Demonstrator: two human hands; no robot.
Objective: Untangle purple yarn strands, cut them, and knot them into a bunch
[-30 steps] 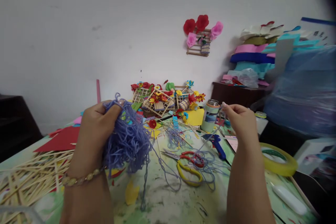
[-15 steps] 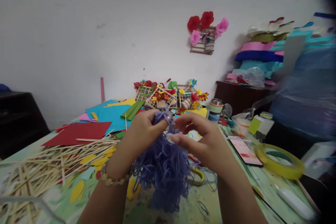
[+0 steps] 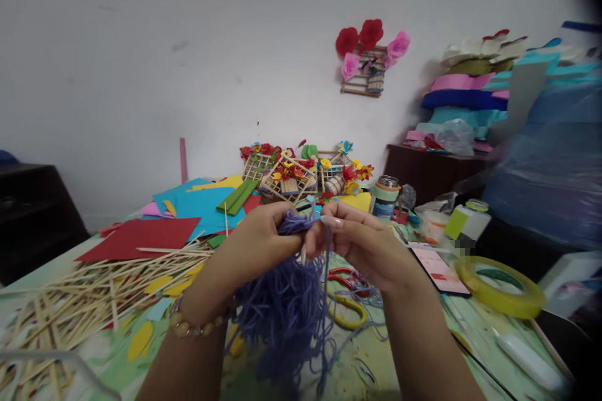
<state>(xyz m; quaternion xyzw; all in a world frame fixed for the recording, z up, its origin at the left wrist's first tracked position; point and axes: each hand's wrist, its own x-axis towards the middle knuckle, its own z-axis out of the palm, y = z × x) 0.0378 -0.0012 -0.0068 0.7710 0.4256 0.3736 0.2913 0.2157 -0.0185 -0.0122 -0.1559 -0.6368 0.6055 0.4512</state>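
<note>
A thick bundle of purple yarn (image 3: pixel 286 307) hangs above the table, its loose strands falling below my hands. My left hand (image 3: pixel 263 235) is closed around the top of the bundle, with a tuft sticking out between thumb and fingers. To its right, my right hand (image 3: pixel 360 235) pinches a yarn strand between thumb and forefinger, close to the left fingertips. One strand drops straight down from that pinch. Behind the yarn on the table lie yellow-handled scissors (image 3: pixel 350 313) and a red-handled tool (image 3: pixel 345 276), partly covered by loose yarn.
Thin wooden sticks (image 3: pixel 89 294) and a red sheet (image 3: pixel 141 238) spread on the left. Flower-decorated stick frames (image 3: pixel 291 175) stand at the back. On the right are a phone (image 3: pixel 439 269), a roll of yellow tape (image 3: pixel 503 288), a jar (image 3: pixel 385 197) and a white glue gun-like object (image 3: pixel 529 360).
My right hand has closed from a loose, spread pose into a pinch on a strand. The yarn bundle has shifted slightly left, uncovering more of the scissors.
</note>
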